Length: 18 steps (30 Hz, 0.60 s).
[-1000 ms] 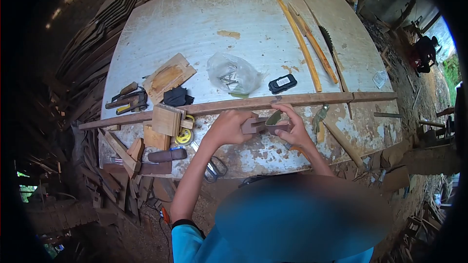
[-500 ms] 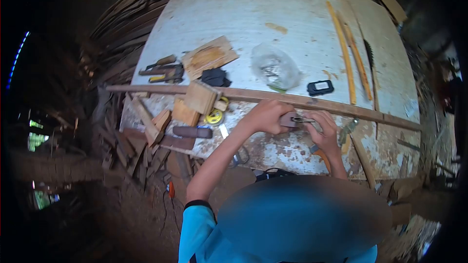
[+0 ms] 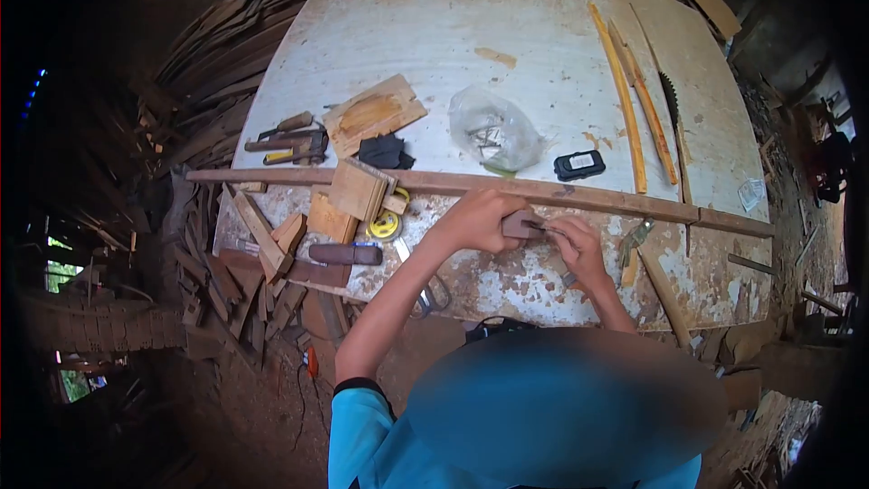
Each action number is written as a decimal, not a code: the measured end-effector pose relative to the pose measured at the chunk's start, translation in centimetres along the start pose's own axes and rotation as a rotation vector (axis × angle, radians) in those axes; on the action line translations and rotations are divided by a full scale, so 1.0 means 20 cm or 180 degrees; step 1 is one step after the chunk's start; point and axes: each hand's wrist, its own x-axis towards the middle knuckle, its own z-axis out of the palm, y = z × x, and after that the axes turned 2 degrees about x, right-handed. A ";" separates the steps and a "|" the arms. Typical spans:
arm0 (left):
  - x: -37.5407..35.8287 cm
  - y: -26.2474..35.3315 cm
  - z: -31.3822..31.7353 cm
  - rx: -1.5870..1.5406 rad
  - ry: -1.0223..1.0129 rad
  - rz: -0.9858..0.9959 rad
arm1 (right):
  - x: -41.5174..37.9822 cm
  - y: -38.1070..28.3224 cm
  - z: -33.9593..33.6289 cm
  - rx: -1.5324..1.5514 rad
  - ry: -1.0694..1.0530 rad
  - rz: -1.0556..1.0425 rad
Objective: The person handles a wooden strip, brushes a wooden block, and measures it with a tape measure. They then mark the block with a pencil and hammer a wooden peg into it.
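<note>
My left hand (image 3: 489, 222) is closed around a small brown wooden block (image 3: 520, 225), held above the worn front part of the bench. The fingers of my right hand (image 3: 577, 244) are pinched together at the block's right end. Between them is a thin dark piece (image 3: 538, 227) that meets the block; its kind is too small to tell. Just beyond both hands runs a long wooden beam (image 3: 444, 183). A clamp-like metal tool (image 3: 636, 237) lies to the right of my right hand.
On the bench (image 3: 380, 32) lie a clear plastic bag (image 3: 502, 131), a black case (image 3: 579, 165), yellow wooden strips (image 3: 620, 100) and a saw blade (image 3: 670, 95). Left of my hands are wood blocks (image 3: 356, 190), a tape measure (image 3: 384, 225) and a sharpening-stone-like bar (image 3: 345, 254).
My right hand has turned and drawn in towards the block. The thin piece, showing longer before, now shows only a short part at the block's end. The whole view has shifted slightly.
</note>
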 end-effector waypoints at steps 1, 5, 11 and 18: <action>0.00 0.00 0.01 -0.0005 0.0038 0.0072 | -0.06 0.13 0.01 0.0323 -0.0171 0.0427; 0.05 0.06 0.00 0.0164 -0.0373 0.0190 | -0.02 0.00 -0.06 0.0472 -0.0210 0.0047; 0.10 0.08 0.02 0.0090 -0.0282 0.0327 | 0.02 -0.01 -0.12 0.0817 -0.0375 0.0517; 0.10 0.09 -0.01 0.0090 -0.0289 0.0442 | -0.10 0.01 -0.09 0.0523 -0.0187 0.0514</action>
